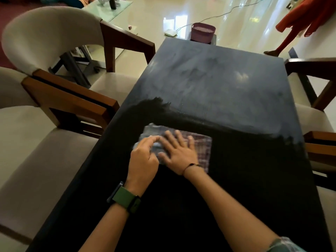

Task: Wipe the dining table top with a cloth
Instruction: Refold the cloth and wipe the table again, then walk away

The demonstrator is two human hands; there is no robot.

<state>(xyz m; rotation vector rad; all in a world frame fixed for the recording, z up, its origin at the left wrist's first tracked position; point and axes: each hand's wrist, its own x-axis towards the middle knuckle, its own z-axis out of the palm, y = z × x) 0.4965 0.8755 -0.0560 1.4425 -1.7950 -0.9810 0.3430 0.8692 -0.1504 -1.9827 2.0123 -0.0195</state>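
Observation:
A checked cloth (204, 148) lies flat on the dark dining table top (218, 84), near the middle of its near half. My right hand (177, 151) presses on the cloth with fingers spread and straight. My left hand (143, 157), with a green watch on the wrist, rests on the cloth's left part, fingers bent and fingertips touching the fabric. The near part of the table top looks darker than the hazy, smeared far part.
Cushioned wooden chairs stand along the left (60, 99) and right (316, 110) sides of the table. A purple basket (202, 31) sits beyond the far edge. A glass side table (109, 10) is far left. A person in orange (300, 20) stands far right.

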